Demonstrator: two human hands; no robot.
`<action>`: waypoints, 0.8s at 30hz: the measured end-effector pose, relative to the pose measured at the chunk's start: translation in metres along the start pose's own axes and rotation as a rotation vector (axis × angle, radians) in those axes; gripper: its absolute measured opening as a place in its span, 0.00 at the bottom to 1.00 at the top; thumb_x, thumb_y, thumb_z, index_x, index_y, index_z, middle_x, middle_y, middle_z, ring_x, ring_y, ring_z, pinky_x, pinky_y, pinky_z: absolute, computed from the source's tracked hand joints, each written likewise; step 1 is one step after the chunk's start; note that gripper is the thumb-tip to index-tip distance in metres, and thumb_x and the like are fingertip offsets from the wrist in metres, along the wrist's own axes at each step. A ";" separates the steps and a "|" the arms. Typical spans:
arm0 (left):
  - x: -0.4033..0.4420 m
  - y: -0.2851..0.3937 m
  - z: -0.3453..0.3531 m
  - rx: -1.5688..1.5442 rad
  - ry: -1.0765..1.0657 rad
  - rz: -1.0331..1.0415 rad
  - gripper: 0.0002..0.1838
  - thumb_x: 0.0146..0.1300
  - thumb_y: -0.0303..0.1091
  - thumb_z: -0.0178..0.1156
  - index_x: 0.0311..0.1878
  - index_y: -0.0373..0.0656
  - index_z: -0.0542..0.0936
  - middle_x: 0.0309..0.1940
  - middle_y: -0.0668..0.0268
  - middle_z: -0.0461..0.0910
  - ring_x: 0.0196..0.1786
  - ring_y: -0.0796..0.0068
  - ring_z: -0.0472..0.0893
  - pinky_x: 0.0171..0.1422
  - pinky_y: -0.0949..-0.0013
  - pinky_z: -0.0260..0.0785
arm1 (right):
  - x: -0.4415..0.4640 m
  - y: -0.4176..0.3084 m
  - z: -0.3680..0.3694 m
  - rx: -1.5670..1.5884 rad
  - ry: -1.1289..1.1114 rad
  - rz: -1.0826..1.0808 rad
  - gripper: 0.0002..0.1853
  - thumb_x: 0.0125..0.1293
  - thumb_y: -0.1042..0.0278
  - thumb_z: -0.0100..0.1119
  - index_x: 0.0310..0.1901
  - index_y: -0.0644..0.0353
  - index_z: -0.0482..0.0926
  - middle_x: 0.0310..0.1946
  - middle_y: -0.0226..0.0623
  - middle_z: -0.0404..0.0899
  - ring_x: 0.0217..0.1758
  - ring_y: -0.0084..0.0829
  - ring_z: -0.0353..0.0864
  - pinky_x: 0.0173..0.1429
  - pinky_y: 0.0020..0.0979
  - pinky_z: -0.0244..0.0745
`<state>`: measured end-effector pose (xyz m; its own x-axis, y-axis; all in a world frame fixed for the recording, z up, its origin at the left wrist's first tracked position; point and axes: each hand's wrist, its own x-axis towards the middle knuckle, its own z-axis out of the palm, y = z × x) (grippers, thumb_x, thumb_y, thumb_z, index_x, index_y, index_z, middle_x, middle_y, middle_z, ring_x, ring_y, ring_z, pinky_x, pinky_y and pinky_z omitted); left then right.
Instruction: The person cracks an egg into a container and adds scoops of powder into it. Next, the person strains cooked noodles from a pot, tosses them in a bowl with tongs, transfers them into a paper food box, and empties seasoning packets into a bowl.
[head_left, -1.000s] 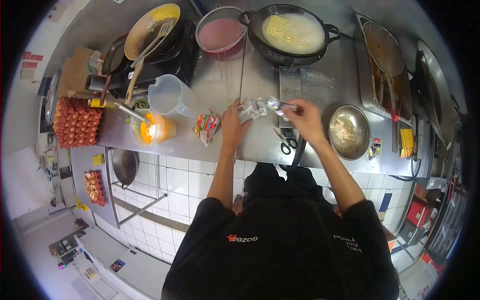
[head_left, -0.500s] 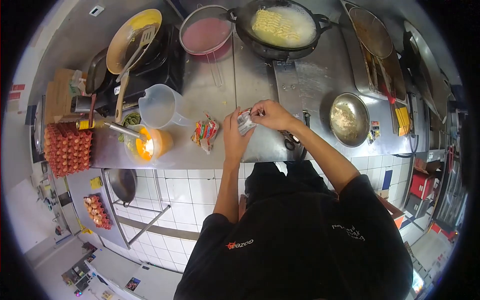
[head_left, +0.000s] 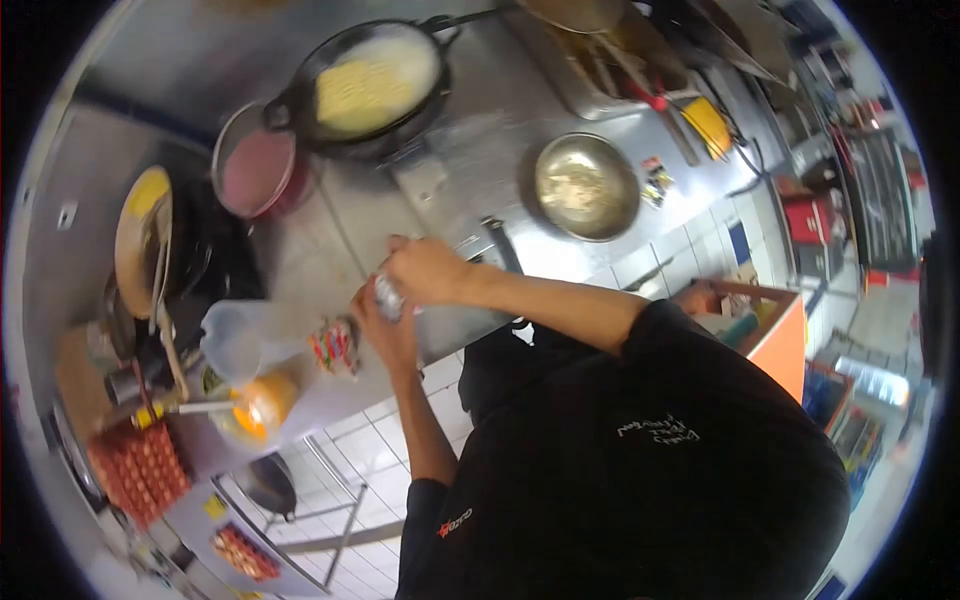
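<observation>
My left hand grips a small silver sachet over the steel counter. Closed fingers of my right hand are at the sachet's upper end; motion blur softens their outline. To the left of my left hand lies a crumpled, colourful plastic wrapper. Beyond my hands, a black wok holds a block of noodles in cloudy, foamy liquid. On the right, a round metal bowl contains a pale, crumbly-looking substance.
At left are a clear plastic jug, a container of orange egg mixture with a whisk, and egg trays. A pink-filled pot and a pan stand behind. An orange-sided bin stands at right.
My view has turned and shifted right, so the counter appears tilted. Both hands stay together at the sachet, with my right hand now more bunched against it.
</observation>
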<state>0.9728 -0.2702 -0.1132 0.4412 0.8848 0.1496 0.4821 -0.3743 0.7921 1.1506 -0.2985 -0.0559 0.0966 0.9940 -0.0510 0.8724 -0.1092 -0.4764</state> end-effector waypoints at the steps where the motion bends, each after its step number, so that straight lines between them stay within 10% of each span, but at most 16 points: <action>1: -0.001 -0.006 0.000 -0.014 -0.027 0.022 0.42 0.56 0.35 0.82 0.75 0.39 0.77 0.68 0.51 0.75 0.70 0.47 0.78 0.76 0.51 0.71 | -0.015 -0.001 -0.014 -0.007 0.016 0.033 0.11 0.62 0.67 0.73 0.46 0.56 0.91 0.49 0.44 0.85 0.46 0.51 0.89 0.49 0.48 0.85; 6: 0.010 0.000 0.002 0.243 0.038 -0.045 0.52 0.58 0.43 0.84 0.82 0.36 0.67 0.75 0.44 0.68 0.78 0.40 0.69 0.82 0.44 0.64 | -0.123 0.019 -0.080 0.419 0.338 -0.115 0.08 0.73 0.63 0.72 0.44 0.58 0.89 0.45 0.40 0.81 0.44 0.45 0.86 0.47 0.44 0.83; 8: 0.009 0.012 0.004 0.291 0.068 -0.054 0.55 0.58 0.44 0.85 0.83 0.37 0.65 0.76 0.43 0.66 0.79 0.39 0.67 0.83 0.43 0.61 | -0.189 0.054 -0.091 0.640 0.321 0.129 0.06 0.73 0.67 0.73 0.44 0.58 0.87 0.44 0.39 0.81 0.42 0.41 0.85 0.45 0.41 0.80; 13: -0.009 0.064 0.006 0.376 0.209 0.038 0.52 0.62 0.42 0.83 0.82 0.33 0.65 0.75 0.46 0.70 0.79 0.40 0.68 0.84 0.43 0.60 | -0.306 0.227 -0.088 0.284 0.783 0.790 0.08 0.72 0.69 0.72 0.36 0.61 0.85 0.34 0.39 0.85 0.26 0.28 0.77 0.33 0.35 0.72; 15: -0.028 0.074 0.022 0.280 0.202 0.123 0.43 0.65 0.36 0.80 0.78 0.34 0.69 0.72 0.47 0.74 0.76 0.44 0.70 0.82 0.47 0.62 | -0.331 0.329 -0.080 -0.039 0.906 0.695 0.09 0.74 0.65 0.70 0.47 0.61 0.84 0.45 0.46 0.85 0.30 0.43 0.83 0.38 0.45 0.77; 17: -0.041 0.095 0.046 0.250 0.105 0.146 0.38 0.66 0.34 0.78 0.76 0.34 0.72 0.70 0.48 0.76 0.75 0.46 0.72 0.81 0.48 0.63 | -0.330 0.381 -0.089 -0.083 0.779 0.912 0.23 0.74 0.50 0.70 0.58 0.59 0.83 0.50 0.52 0.83 0.55 0.61 0.85 0.56 0.55 0.81; 24: -0.063 0.207 0.150 0.092 -0.272 0.337 0.27 0.67 0.29 0.75 0.68 0.39 0.79 0.60 0.51 0.82 0.67 0.48 0.79 0.74 0.52 0.70 | -0.331 0.451 -0.100 0.340 0.578 1.140 0.29 0.66 0.49 0.78 0.56 0.67 0.83 0.45 0.51 0.90 0.48 0.48 0.91 0.51 0.47 0.84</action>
<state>1.1579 -0.4452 -0.0477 0.7624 0.6085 0.2201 0.3368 -0.6635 0.6680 1.5598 -0.6771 -0.1664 0.9543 0.1931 -0.2281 0.0123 -0.7881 -0.6154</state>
